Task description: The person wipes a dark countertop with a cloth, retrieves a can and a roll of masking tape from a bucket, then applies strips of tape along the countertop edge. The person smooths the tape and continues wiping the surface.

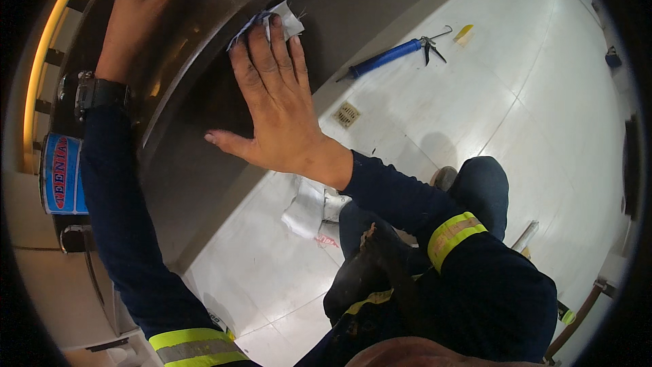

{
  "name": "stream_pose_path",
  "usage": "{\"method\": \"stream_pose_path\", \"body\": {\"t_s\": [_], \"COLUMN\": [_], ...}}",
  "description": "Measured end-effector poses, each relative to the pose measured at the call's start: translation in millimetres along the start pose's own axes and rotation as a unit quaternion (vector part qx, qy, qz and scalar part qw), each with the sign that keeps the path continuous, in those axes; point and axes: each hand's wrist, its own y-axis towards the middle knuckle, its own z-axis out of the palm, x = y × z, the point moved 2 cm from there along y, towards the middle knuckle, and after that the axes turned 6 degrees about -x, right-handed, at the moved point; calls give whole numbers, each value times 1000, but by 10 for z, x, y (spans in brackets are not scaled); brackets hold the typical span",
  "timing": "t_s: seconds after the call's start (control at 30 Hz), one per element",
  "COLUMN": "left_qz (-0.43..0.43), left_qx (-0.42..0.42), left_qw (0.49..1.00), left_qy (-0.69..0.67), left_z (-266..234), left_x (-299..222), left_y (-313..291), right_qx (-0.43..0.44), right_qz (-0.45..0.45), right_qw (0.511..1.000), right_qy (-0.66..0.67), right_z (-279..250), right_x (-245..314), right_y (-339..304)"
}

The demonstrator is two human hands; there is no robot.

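Note:
My right hand (278,102) lies against the dark front panel (204,115) of a counter. Its fingers press a crumpled white cloth (288,20) onto that surface, just below the edge, while the thumb sticks out to the side. Dark smudges mark the fingers. Further left, my left hand (146,10) is on the glossy dark countertop (204,0), thumb apart from the fingers and nothing seen in it. The top of the picture cuts off some of its fingertips.
A blue caulking gun (387,58) lies on the white tiled floor, beside a yellow scrap (464,34) and a square floor drain (346,114). A blue can (64,173) stands near my left forearm. White crumpled packaging (305,211) lies by my knee.

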Motion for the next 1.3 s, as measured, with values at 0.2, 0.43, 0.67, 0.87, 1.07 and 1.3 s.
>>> {"method": "stream_pose_path", "body": {"t_s": [0.2, 0.43, 0.67, 0.87, 1.07, 1.3], "left_qz": [-14, -24, -26, 7, 6, -17], "left_qx": [2, -5, -3, -10, -7, -68], "left_qw": [1000, 1000, 999, 1000, 1000, 997], "left_qy": [10, -10, 22, 3, -8, -30], "left_z": [-37, -25, -45, -49, -59, -93], "left_x": [-13, 75, 28, 121, 175, -583], "left_y": [-16, -72, -75, -70, -60, -101], "right_qx": [107, 9, 64, 3, 63, 35], "right_qz": [36, -1, 50, 8, 16, -13], "right_qw": [993, 1000, 996, 1000, 997, 999], "right_qy": [-43, 24, -36, 6, -47, 30], "right_z": [14, -138, -143, -213, -127, 103], "right_x": [-282, 1, -294, -106, -341, 171], "right_y": [-986, -15, -721, -77, -732, -178]}}
